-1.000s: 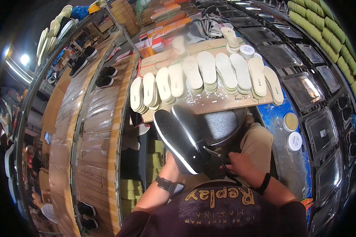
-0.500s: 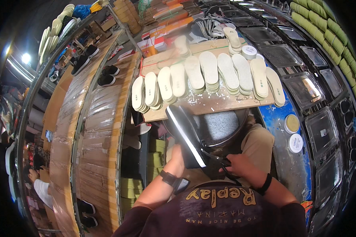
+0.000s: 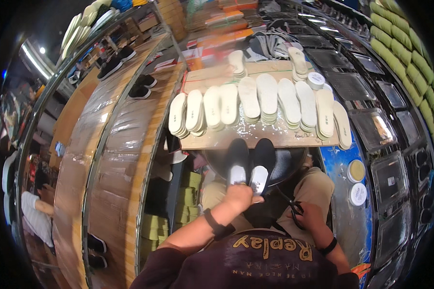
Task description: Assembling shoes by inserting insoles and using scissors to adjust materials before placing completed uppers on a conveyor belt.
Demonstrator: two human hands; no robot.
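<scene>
My left hand [image 3: 239, 197] is closed round the heel end of a pair of black slip-on shoes, a left-hand shoe [image 3: 237, 155] and a right-hand shoe [image 3: 263, 155]. Their toes point away from me and pale insoles show in the openings. In my right hand [image 3: 312, 217] is a pair of black-handled scissors [image 3: 294, 206], its blades reaching up toward the shoes. Below the shoes, between my knees, sits a dark round basin [image 3: 294, 161], partly hidden. Beyond it, stacks of cream insoles [image 3: 250, 98] stand in a row on a wooden board [image 3: 217, 140].
On the blue bench [image 3: 337, 168] at right are two round tubs [image 3: 357, 193]. Black trays [image 3: 390, 178] line the far right. Plastic-wrapped shelves [image 3: 115, 159] with black shoes run along the left, where another person's white sleeve [image 3: 31, 209] shows.
The shoes have turned from side-on to toes forward, so both now show with their insoles. My left hand has come round to their heels. The scissors show more plainly in my right hand.
</scene>
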